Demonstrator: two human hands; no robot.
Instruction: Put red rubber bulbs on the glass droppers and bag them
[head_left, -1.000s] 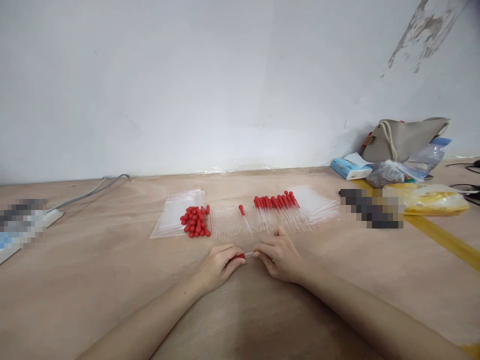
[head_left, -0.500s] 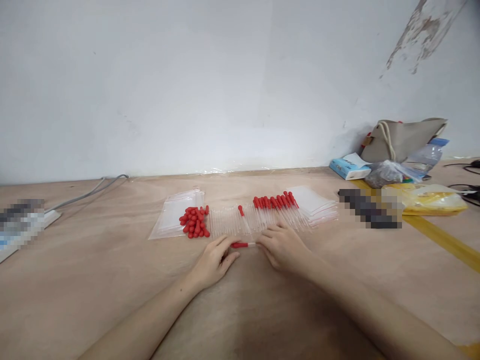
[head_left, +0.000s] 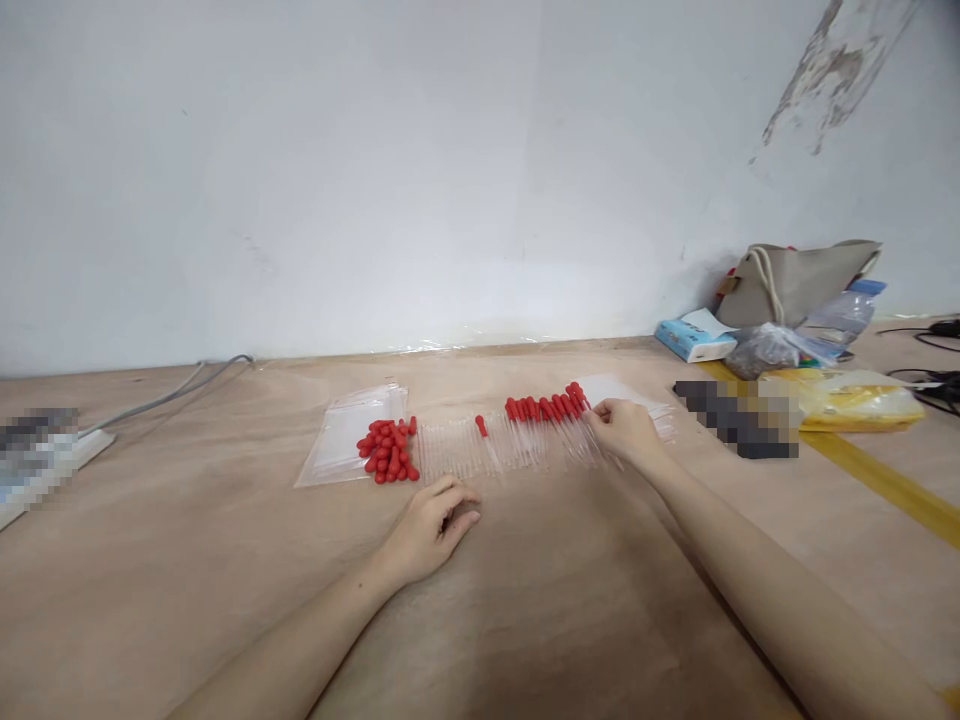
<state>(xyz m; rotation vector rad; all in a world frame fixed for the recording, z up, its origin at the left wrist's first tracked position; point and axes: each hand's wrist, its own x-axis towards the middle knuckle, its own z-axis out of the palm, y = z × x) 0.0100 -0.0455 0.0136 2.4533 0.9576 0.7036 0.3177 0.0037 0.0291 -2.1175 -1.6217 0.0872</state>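
Observation:
My left hand rests on the table with its fingers loosely curved, thumb apart, and nothing in it. Over at the right end of a row of red-bulbed droppers, my right hand pinches a dropper, whose tube is mostly hidden by the fingers. Bare clear tubes lie side by side beyond my left hand. Among them is a single dropper with a red bulb. A heap of loose red rubber bulbs sits left of the tubes, partly on clear plastic bags.
More clear bags lie behind my right hand. Farther right are a blue tissue pack, a grey bag, a yellow packet and a blurred dark object. A grey cable runs along the left.
My right hand has moved right and away from me, carrying the dropper from between both hands to the row's right end. My left hand has let go of the bulb and stays in place.

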